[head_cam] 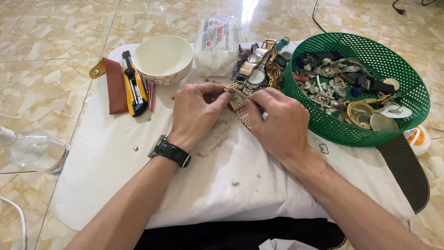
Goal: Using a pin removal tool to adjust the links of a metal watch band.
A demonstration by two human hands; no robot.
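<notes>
Gold-toned mesh-strap watch [239, 105] sits pinched between both hands, just left of the green basket [407, 83]. Left hand [196, 113] grips its case end; right hand [276, 121] is closed on a thin tool [238, 93] set against it. Strap remains attached. Further watches [259, 62] lie heaped beyond; a white bowl [163, 59] stands farther left.

One head-worn camera looks steeply down, close over the white cloth [115, 176] (floor-level work surface).
</notes>
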